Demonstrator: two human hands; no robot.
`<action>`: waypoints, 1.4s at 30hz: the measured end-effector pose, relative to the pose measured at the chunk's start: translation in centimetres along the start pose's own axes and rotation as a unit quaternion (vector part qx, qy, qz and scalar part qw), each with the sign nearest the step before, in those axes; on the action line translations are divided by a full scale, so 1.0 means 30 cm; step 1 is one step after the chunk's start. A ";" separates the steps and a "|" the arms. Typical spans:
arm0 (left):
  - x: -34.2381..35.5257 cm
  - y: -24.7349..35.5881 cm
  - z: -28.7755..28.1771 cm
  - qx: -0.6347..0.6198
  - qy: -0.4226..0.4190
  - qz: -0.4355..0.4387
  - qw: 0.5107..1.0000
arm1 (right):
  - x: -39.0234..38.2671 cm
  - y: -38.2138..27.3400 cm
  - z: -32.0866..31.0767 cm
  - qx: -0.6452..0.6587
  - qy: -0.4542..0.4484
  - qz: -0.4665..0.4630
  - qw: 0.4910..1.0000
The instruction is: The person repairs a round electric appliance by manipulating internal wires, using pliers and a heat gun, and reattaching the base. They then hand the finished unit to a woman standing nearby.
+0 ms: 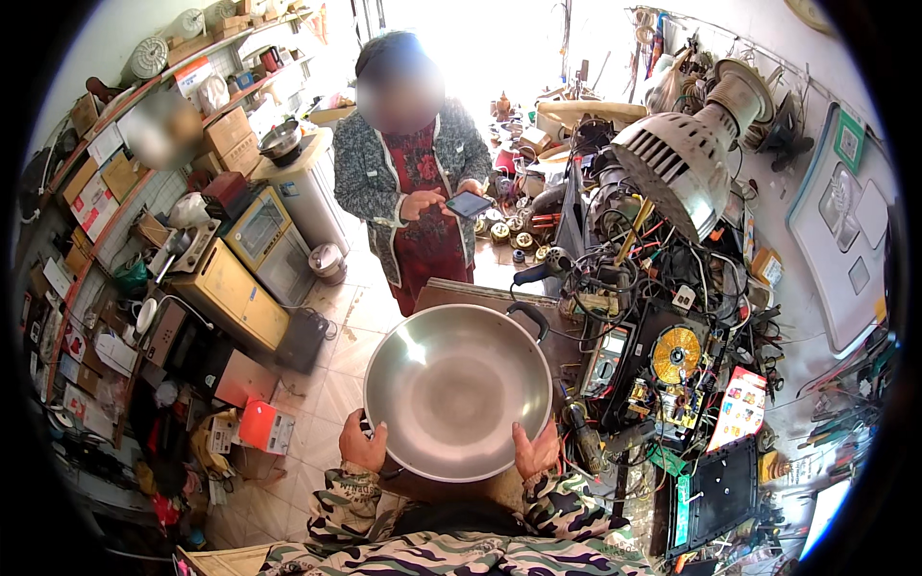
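A wide, shallow metal wok [461, 384] with a grey inside and a bright glare spot lies in front of me, over the edge of a brown tabletop [509, 297]. One black loop handle [529, 320] stands out at its far right. My left hand [363, 445] is closed on the wok's near left side, where a dark handle partly shows. On the near right side, my right hand [536, 450] grips the rim, its thumb on the inner wall and its other fingers hidden outside. The wok's underside is out of sight.
Across the table stands a person [415, 182] holding a phone [469, 204]. To the right are a large lamp [677, 158], a copper coil disc [676, 352], a multimeter [607, 357] and tangled cables. Crowded shelves, a yellow cabinet [235, 293] and a red box [266, 426] fill the left.
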State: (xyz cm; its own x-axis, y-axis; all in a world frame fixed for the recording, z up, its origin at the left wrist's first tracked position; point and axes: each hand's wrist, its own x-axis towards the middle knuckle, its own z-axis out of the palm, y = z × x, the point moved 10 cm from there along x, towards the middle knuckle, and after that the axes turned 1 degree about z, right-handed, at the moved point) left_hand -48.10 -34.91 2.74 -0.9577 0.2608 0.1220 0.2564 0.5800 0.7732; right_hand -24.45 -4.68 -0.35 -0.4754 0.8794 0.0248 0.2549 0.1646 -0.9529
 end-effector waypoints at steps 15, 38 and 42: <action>0.048 -0.077 0.061 -0.035 -0.065 0.013 0.997 | -0.006 0.047 -0.019 -0.126 0.085 -0.001 0.988; -0.006 -0.008 -0.006 0.003 -0.004 -0.044 0.999 | 0.013 -0.022 0.014 -0.013 -0.030 -0.051 0.998; -0.003 -0.025 0.002 -0.021 0.006 -0.056 0.998 | 0.022 -0.013 0.022 -0.017 -0.046 -0.043 0.998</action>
State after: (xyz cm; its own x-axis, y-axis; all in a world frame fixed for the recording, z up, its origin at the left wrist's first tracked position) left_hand -48.19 -35.32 2.10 -0.9815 0.1872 0.0397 0.1419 0.5728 0.8073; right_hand -25.43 -4.46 -0.17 -0.5712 0.8171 0.0773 0.2377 0.2548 -0.9373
